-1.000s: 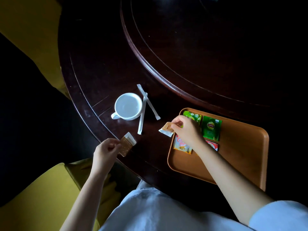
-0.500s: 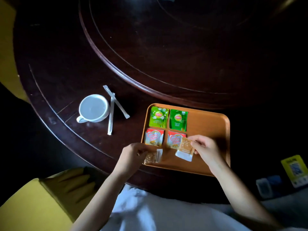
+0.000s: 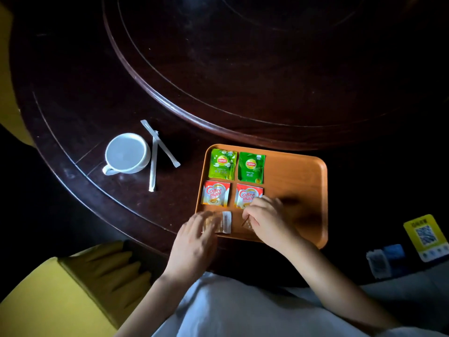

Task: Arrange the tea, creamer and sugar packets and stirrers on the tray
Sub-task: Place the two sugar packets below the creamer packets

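An orange tray (image 3: 298, 176) lies on the dark round table. Two green Lipton tea packets (image 3: 222, 164) (image 3: 251, 167) sit side by side at its far left. Below them lie two red Coffee-mate creamer packets (image 3: 215, 197) (image 3: 246, 197). My left hand (image 3: 194, 239) rests its blurred fingertips on a brown sugar packet (image 3: 220, 222) at the tray's near left edge. My right hand (image 3: 267, 220) covers a second brown sugar packet (image 3: 246, 223) beside it, of which only a corner shows. Two white wrapped stirrers (image 3: 153, 164) (image 3: 161, 143) lie crossed on the table, left of the tray.
A white cup (image 3: 126, 153) stands left of the stirrers. Yellow chair upholstery (image 3: 60, 295) is at the lower left. A yellow QR-code card (image 3: 425, 235) and a blue-and-white card (image 3: 386, 261) lie off the table at the right. A raised inner ring (image 3: 170, 93) curves behind the tray.
Both hands have carried the sugar packets onto the tray and lowered them to its near edge, under the creamers. The camera has shifted, so the tray now sits centred.
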The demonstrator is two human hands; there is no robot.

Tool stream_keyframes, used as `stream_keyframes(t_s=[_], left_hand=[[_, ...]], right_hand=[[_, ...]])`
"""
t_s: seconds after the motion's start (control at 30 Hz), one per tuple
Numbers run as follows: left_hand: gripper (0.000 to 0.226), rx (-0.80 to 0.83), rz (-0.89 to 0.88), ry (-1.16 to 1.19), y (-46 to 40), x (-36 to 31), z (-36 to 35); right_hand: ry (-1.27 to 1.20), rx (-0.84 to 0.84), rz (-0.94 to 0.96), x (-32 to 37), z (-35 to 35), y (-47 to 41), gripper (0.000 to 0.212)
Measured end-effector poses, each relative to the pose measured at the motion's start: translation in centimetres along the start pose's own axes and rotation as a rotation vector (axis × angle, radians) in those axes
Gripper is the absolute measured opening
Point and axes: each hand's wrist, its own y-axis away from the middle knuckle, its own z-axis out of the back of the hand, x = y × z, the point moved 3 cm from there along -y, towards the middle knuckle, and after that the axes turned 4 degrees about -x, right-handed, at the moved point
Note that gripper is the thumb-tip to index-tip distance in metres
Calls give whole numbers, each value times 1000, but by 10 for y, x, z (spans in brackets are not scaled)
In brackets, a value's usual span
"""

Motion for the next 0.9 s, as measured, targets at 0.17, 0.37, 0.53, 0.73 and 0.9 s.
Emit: stream_keyframes(t_s=[0.17, 0.37, 0.53, 0.73, 0.9], left_hand=[[51, 211, -30, -118, 19, -1, -22], [53, 245, 3, -90, 24, 0, -23], [51, 249, -4, -103, 23, 1, -23], [49, 243, -3, -142, 25, 3, -21], [49, 223, 21, -174, 23, 1, -21]], right_hand=[[-45, -137, -30, 1, -8, 23, 34], [-19, -292, -76, 0, -23, 70, 35], [22, -228, -53, 10, -40, 70, 35], [49, -213, 0, 17, -40, 69, 34], [63, -207, 20, 17, -41, 70, 35]])
